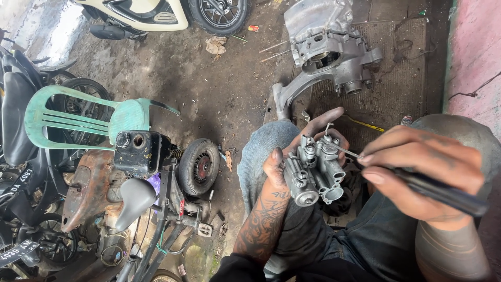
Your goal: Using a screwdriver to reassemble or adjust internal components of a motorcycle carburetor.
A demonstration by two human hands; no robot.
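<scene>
My left hand (292, 151) grips a grey metal carburettor (313, 169) over my lap, thumb on its left side and fingers behind it. In my right hand (422, 175) is a screwdriver with a black handle (449, 193). Its thin metal tip (344, 151) touches the top right of the carburettor. Both knees in grey trousers frame the part.
A large grey engine casing (329, 49) lies on a ribbed mat ahead. A stripped rusty scooter frame (130, 183) with a small wheel (199, 166) stands to the left, next to a green plastic chair (88, 120). A cream scooter (156, 13) is parked at the top. A pink wall is on the right.
</scene>
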